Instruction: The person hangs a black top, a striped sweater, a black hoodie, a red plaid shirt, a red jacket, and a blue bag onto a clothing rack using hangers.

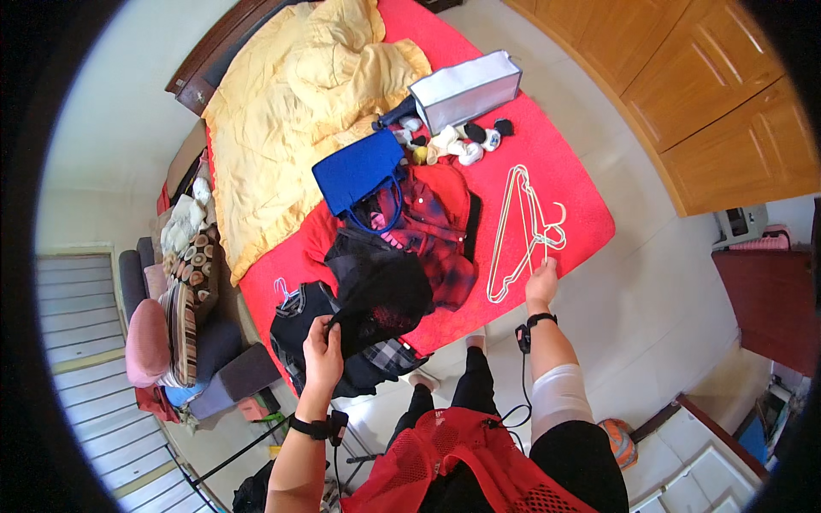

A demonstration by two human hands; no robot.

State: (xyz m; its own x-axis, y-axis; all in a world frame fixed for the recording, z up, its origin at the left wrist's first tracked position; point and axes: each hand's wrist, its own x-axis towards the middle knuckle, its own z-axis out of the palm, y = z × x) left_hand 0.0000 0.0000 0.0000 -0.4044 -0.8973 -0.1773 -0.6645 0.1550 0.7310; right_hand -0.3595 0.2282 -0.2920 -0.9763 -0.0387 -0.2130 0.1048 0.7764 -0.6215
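Observation:
My left hand [323,355] is closed in a pinch on the edge of a black garment [380,291], which lies bunched near the bed's front edge. To the right, the fingers of my right hand [542,286] are closed at the hook end of several pale clothes hangers [513,231] that lie together on the red bed cover [573,205]. Beyond the black garment lies a red and dark plaid shirt [440,235]. Under and left of it is another black garment [295,321] with a small hanger [286,292] at its neck.
A blue handled bag [359,171] rests behind the clothes. Farther back are rolled socks [445,144], a white fabric box [466,90] and a rumpled yellow quilt [291,111]. A sofa with cushions [175,333] stands left; wooden cabinets [684,94] stand right.

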